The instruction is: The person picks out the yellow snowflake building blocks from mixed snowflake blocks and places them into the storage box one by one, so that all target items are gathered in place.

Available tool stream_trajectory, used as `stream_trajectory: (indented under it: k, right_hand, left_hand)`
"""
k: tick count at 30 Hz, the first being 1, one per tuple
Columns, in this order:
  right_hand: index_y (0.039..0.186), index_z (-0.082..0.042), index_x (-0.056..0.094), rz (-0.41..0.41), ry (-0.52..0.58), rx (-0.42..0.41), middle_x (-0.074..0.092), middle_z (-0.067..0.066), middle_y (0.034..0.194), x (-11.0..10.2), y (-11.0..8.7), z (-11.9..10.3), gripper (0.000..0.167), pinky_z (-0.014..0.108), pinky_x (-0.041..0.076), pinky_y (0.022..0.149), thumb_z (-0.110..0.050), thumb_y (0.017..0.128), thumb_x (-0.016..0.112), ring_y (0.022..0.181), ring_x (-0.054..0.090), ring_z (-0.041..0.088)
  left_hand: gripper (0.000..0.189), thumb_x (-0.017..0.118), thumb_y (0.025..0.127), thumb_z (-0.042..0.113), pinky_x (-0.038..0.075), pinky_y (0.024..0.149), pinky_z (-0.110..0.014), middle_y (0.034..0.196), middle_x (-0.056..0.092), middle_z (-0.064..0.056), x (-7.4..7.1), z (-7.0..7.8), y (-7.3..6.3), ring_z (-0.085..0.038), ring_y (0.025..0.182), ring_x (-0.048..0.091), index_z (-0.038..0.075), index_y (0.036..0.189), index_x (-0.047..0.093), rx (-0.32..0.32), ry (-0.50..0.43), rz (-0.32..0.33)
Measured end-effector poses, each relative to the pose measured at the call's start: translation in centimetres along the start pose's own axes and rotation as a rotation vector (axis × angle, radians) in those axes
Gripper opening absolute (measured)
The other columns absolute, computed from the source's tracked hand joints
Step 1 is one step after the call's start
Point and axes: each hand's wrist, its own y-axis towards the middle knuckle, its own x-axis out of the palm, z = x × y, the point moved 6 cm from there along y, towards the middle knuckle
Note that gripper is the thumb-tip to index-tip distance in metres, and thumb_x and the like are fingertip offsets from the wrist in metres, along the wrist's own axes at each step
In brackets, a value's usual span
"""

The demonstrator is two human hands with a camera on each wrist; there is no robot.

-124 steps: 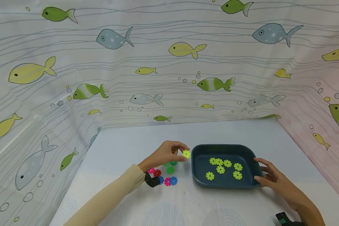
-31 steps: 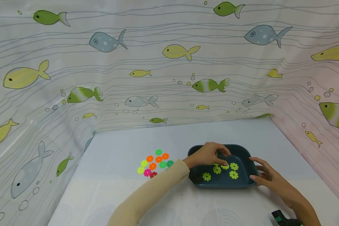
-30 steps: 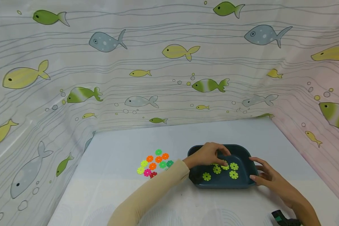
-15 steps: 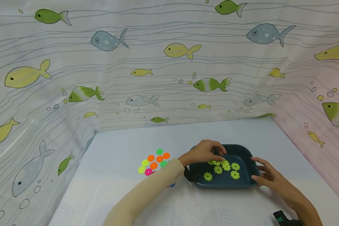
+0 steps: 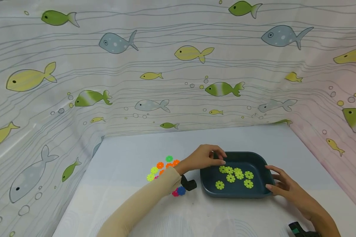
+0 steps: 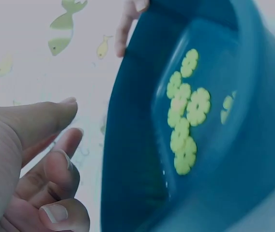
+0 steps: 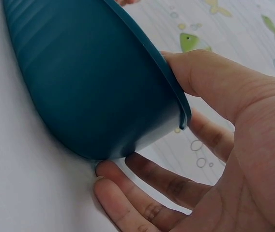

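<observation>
A dark blue-green rectangular tray (image 5: 237, 193) stands on the table with several yellow-green, notched flower-shaped plastic discs (image 5: 230, 178) lying flat in it, some overlapping. Over the tray's left rim is my left hand (image 5: 200, 158), its fingers loosely bent. In the left wrist view, thumb (image 6: 50, 116) and fingers are apart with nothing between them. My right hand (image 5: 287, 185) holds the tray's right end. From the right wrist view, its thumb (image 7: 200, 72) lies at the rim and its fingertips touch low on the outer wall.
Left of the tray, partly hidden by the left sleeve (image 5: 148, 194), lie several loose discs: green (image 5: 169, 159), orange (image 5: 160, 165), yellow (image 5: 154, 170) and blue (image 5: 181, 190). A fish-patterned sheet (image 5: 190, 115) rises behind the table.
My left hand pinched a yellow disc left of the tray, carried it in and let it go among the others. It has since drawn back leftward. The right hand keeps its hold.
</observation>
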Motion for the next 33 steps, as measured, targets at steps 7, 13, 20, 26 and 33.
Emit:
stream_trajectory:
  k: [7, 13, 20, 26, 33]
  right_hand:
    - [0.163, -0.030, 0.017, 0.006, 0.004, -0.021, 0.024, 0.029, 0.157, -0.2, -0.2, -0.1, 0.075, 0.050, 0.048, 0.091, -0.028, 0.104, 0.063, 0.131, 0.045, 0.047]
    - [0.163, -0.030, 0.017, 0.010, -0.004, -0.027, 0.026, 0.028, 0.155, -0.1, -0.2, -0.3, 0.075, 0.050, 0.048, 0.092, -0.029, 0.104, 0.063, 0.132, 0.043, 0.049]
    - [0.163, -0.030, 0.017, 0.009, 0.002, -0.026, 0.025, 0.029, 0.156, -0.1, -0.1, -0.3, 0.076, 0.050, 0.049, 0.092, -0.029, 0.104, 0.063, 0.133, 0.042, 0.050]
    - [0.164, -0.029, 0.016, -0.002, 0.005, -0.026, 0.025, 0.029, 0.156, 0.0, -0.2, -0.2, 0.076, 0.048, 0.048, 0.091, -0.027, 0.104, 0.063, 0.131, 0.044, 0.047]
    - [0.164, -0.029, 0.016, 0.005, -0.006, -0.025, 0.026, 0.029, 0.156, 0.0, -0.1, -0.2, 0.076, 0.050, 0.049, 0.091, -0.028, 0.104, 0.063, 0.132, 0.044, 0.049]
  left_hand:
    - [0.027, 0.077, 0.095, 0.029, 0.042, 0.056, -0.023, 0.099, 0.068, 0.012, -1.7, -0.6, -1.6, -0.013, 0.058, 0.049, 0.014, 0.118, 0.073, -0.054, -0.003, 0.049]
    - [0.023, 0.076, 0.095, 0.033, 0.046, 0.062, -0.024, 0.100, 0.069, 0.013, -2.7, -1.5, -3.4, -0.013, 0.068, 0.055, 0.021, 0.115, 0.073, -0.081, 0.013, 0.090]
    - [0.024, 0.077, 0.095, 0.033, 0.042, 0.059, -0.025, 0.100, 0.069, 0.012, -3.5, -2.7, -6.0, -0.015, 0.064, 0.052, 0.021, 0.115, 0.074, -0.109, 0.004, 0.121]
    - [0.026, 0.077, 0.095, 0.031, 0.043, 0.058, -0.025, 0.098, 0.068, 0.010, -4.3, -3.5, -8.1, -0.014, 0.063, 0.053, 0.017, 0.116, 0.074, -0.155, 0.015, 0.143]
    - [0.022, 0.077, 0.095, 0.032, 0.046, 0.061, -0.025, 0.099, 0.068, 0.011, -5.3, -4.4, -10.7, -0.014, 0.066, 0.054, 0.025, 0.116, 0.073, -0.203, 0.014, 0.162]
